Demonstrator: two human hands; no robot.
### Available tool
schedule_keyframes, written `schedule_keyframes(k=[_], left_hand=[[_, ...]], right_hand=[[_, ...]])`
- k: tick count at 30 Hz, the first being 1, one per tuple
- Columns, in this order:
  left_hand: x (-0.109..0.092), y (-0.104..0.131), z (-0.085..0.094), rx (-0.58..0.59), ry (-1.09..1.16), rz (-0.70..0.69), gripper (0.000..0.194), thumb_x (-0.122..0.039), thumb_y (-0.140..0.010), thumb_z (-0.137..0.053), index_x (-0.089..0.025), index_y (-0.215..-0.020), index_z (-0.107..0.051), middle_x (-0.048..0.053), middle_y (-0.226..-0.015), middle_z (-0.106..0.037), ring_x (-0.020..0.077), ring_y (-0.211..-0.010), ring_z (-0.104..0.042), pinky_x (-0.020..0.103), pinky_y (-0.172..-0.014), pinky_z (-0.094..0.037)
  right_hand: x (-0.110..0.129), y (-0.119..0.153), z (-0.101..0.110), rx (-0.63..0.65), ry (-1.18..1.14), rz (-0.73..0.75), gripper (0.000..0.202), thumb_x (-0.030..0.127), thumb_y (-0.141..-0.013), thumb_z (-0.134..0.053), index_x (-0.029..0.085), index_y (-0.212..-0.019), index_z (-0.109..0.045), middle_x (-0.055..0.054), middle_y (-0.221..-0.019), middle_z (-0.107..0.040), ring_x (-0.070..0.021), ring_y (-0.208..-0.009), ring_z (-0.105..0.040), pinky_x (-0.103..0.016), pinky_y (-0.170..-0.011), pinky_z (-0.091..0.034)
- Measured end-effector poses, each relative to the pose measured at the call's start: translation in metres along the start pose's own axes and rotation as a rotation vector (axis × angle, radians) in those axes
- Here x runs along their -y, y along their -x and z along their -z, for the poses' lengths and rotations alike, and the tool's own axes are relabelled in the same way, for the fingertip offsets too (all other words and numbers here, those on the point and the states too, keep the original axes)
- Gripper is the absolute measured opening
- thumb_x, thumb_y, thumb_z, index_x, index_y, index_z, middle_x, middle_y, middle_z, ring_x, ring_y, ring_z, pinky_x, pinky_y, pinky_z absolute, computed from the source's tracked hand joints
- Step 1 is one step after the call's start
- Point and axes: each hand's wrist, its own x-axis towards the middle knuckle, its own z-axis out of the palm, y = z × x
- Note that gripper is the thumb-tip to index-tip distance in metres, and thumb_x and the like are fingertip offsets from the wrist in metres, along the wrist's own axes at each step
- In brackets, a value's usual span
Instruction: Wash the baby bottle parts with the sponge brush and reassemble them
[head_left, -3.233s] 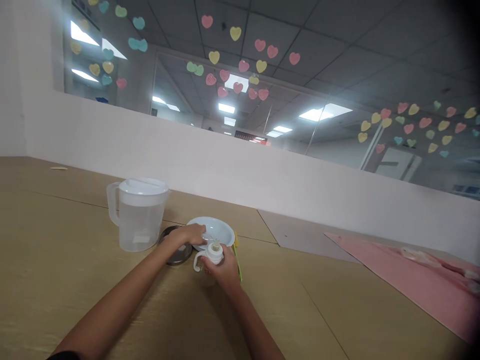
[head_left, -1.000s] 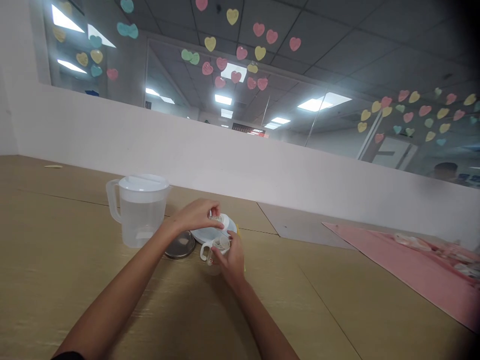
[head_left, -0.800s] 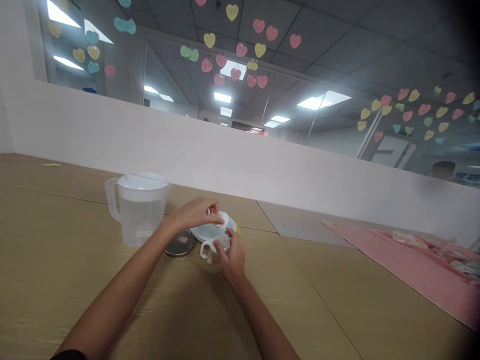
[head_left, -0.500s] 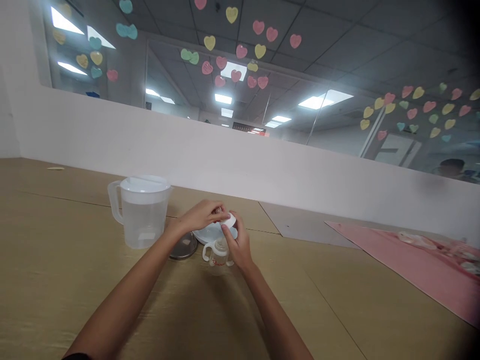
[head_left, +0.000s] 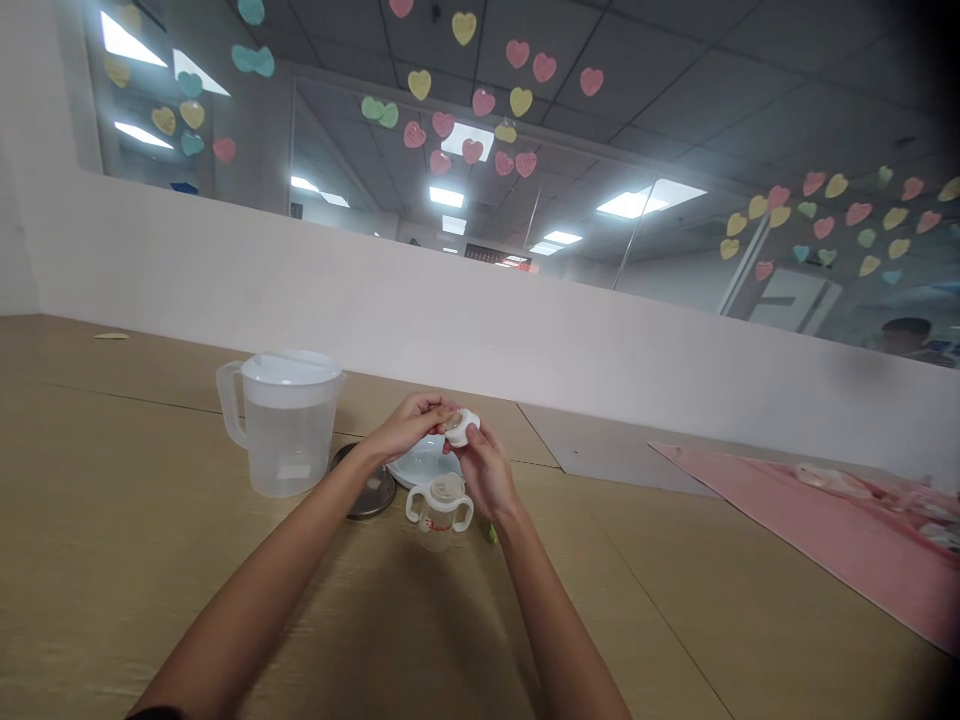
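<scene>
Above the baby bottle, my right hand (head_left: 487,476) grips a white bottle collar (head_left: 463,430) by its rim. The fingers of my left hand (head_left: 417,422) are pinched at the collar's left side, on what looks like a clear teat (head_left: 453,421), partly hidden by the fingertips. Below them the clear baby bottle (head_left: 436,522) stands upright on the table, with two white handles and red lettering; its collar is off. Just behind it lies a light blue bowl (head_left: 420,470), partly covered by my hands.
Left of the bowl is a round dark metal dish or lid (head_left: 373,497). A lidded clear pitcher (head_left: 289,445) of water stands farther left. Some small green thing (head_left: 491,533) lies by my right wrist. A pink cloth (head_left: 810,520) covers the right side; a white wall (head_left: 450,310) rises behind.
The collar has turned and tilted in my hands, so its side now faces me. My right hand has shifted slightly right, uncovering the bottle's right handle.
</scene>
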Motion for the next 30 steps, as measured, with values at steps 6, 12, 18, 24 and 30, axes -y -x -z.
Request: schedule_keyframes(k=[6,12,18,24,30], left_hand=[[0.005,0.000,-0.008,-0.007,0.116,0.056,0.036,-0.048,-0.071,-0.063,-0.014,-0.071,-0.053,-0.004,-0.058,-0.042,0.0081,-0.053,-0.042,0.023,-0.052,-0.040],[0.007,0.001,0.004,0.033,-0.301,0.040,0.035,-0.049,-0.077,-0.054,-0.014,-0.074,-0.054,-0.002,-0.061,-0.049,0.0093,-0.058,-0.047,0.022,-0.057,-0.038],[0.011,0.005,0.013,0.134,-0.694,0.076,0.031,-0.041,-0.081,-0.047,-0.016,-0.094,-0.059,0.003,-0.086,-0.063,0.0153,-0.075,-0.057,0.026,-0.068,-0.043],[0.009,0.003,0.003,0.116,-0.773,0.019,0.031,-0.041,-0.079,-0.049,-0.016,-0.092,-0.060,0.003,-0.085,-0.066,0.0158,-0.076,-0.060,0.024,-0.066,-0.044],[0.006,0.003,0.000,0.040,-1.055,-0.060,0.025,-0.039,-0.081,-0.048,-0.018,-0.085,-0.062,0.002,-0.075,-0.068,0.0154,-0.067,-0.060,0.025,-0.062,-0.041]], right_hand=[[0.006,0.002,0.001,0.034,-0.061,-0.012,0.039,0.047,-0.079,-0.050,0.017,-0.102,-0.058,-0.008,-0.094,-0.062,-0.0161,-0.072,-0.056,-0.031,-0.065,-0.049],[-0.017,0.002,0.011,-0.017,-0.025,0.004,0.039,0.044,-0.074,-0.061,0.021,-0.105,-0.057,-0.004,-0.094,-0.062,-0.0149,-0.077,-0.055,-0.027,-0.068,-0.047],[-0.045,0.006,0.021,-0.125,0.317,0.107,0.046,0.040,-0.075,-0.062,0.020,-0.116,-0.053,-0.004,-0.096,-0.063,-0.0153,-0.082,-0.056,-0.029,-0.078,-0.047],[-0.041,0.012,0.023,-0.126,0.279,0.132,0.044,0.040,-0.078,-0.060,0.020,-0.116,-0.051,-0.006,-0.107,-0.063,-0.0174,-0.092,-0.059,-0.031,-0.082,-0.047],[-0.038,0.015,0.020,-0.121,0.206,0.112,0.045,0.041,-0.077,-0.062,0.020,-0.116,-0.052,-0.007,-0.112,-0.062,-0.0181,-0.097,-0.059,-0.032,-0.086,-0.046]])
